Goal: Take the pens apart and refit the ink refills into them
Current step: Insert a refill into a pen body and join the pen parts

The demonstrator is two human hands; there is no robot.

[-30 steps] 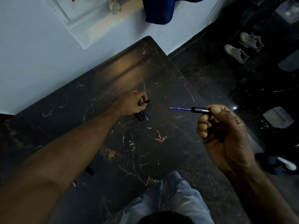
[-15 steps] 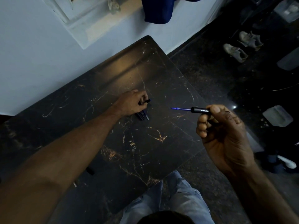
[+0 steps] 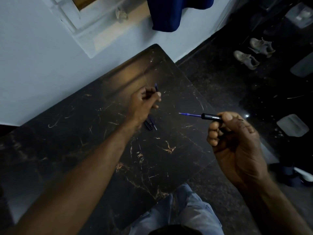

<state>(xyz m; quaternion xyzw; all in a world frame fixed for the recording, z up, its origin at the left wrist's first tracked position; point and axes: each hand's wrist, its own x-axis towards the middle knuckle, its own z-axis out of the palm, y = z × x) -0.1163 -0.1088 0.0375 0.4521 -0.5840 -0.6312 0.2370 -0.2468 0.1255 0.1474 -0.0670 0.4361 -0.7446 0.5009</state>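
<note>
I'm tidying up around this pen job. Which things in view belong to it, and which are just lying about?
Job: black barrel with blue refill, held by the right hand; pen part held by the left hand; loose pen parts on the table.
Lying about: shoes, blue cloth, grey tray.

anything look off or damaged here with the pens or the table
Nothing looks damaged or spilled. The blue refill juts bare from the black barrel in the right hand, with no tip section over it, which fits a pen taken apart. The left hand grips a dark blue pen piece near loose pen parts on the table.
</note>
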